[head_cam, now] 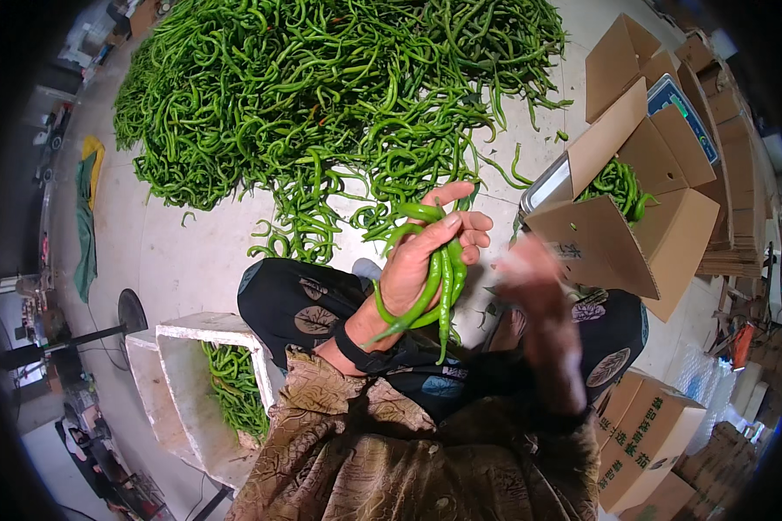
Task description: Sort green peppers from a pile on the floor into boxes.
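Observation:
My left hand (pixel 407 277) is closed around several long green chili peppers (pixel 444 286), whose tips hang down past the palm and wrist. To its right, my right hand (pixel 531 267) is blurred by motion, just in front of an open cardboard box (pixel 681 225); whether it holds anything cannot be seen. Inside that box lie green peppers (pixel 616 185). Beyond my hands a large heap of green chili peppers (pixel 300 111) spreads over the pale floor, with loose ones trailing toward my knees.
Left of my leg stands a white foam box (pixel 202 417) holding more peppers. A scale with a blue panel (pixel 681 117) and metal platform (pixel 550 182) is by the cardboard box. A printed carton (pixel 648 443) sits at lower right; flattened cardboard (pixel 743 189) is stacked at right.

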Demonstrator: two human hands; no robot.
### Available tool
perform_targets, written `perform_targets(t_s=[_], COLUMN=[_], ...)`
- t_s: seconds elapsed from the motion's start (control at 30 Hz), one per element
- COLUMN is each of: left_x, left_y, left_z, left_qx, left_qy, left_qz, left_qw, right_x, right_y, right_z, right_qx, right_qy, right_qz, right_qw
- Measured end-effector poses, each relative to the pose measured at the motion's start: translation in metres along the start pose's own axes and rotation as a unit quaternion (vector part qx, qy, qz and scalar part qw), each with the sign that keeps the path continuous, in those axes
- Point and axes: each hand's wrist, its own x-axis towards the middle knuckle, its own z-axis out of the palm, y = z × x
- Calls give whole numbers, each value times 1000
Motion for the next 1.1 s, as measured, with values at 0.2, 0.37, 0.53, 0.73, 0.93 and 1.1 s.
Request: perform_targets(t_s=[0.2,0.37,0.53,0.73,0.93,1.1], left_x=[6,-2,1,8,4,-7], left_y=[-3,2,-4,9,16,4], left_z=[8,8,9,7,-11,7], left_qx=[389,505,484,465,521,827], left_qy=[-26,-89,-112,-91,-35,-7], left_qz=[19,17,-32,-35,-41,111], left_qw=[921,859,867,880,852,551], right_x=[9,16,7,11,15,15], right_y=[6,5,25,9,23,41], right_z=[48,34,40,13,4,3], right_qx=[50,207,330,345,430,431], right_qy=[-44,-54,-73,-73,22,97], right_qz=[114,106,145,217,237,209], right_qw=[991,971,930,910,871,873])
